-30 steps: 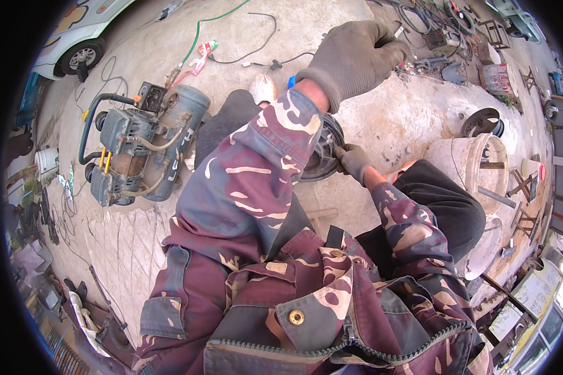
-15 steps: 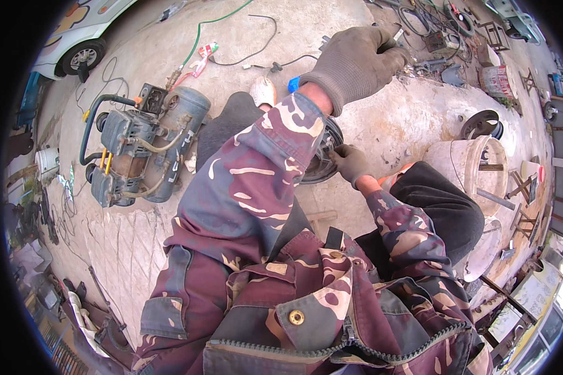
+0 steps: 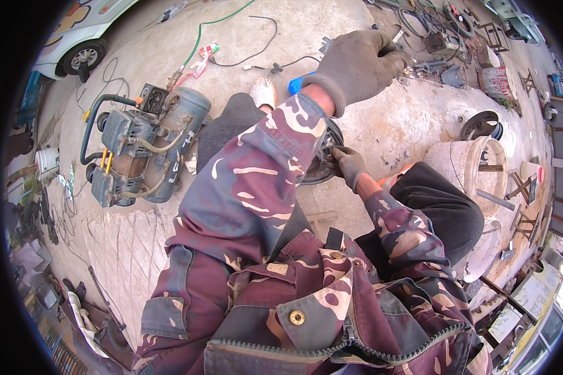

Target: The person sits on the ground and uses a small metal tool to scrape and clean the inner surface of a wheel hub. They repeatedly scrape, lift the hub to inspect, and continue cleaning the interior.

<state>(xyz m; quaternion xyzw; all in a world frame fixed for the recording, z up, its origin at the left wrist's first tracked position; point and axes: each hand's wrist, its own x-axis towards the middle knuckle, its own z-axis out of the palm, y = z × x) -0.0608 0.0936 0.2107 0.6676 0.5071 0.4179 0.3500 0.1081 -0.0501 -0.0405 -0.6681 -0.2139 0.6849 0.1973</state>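
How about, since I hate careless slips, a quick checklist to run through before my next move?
1. Both hands gloved: ok, left hand and right hand alike.
2. Right hand at the dark round part: ok, its fingers are at the edge.
3. Full view of that part: not ok, the left sleeve covers some of it.
4. Left hand free of any object: cannot tell, its palm is hidden.
5. Green hose away from both hands: ok.
6. Compressor switched off: cannot tell.
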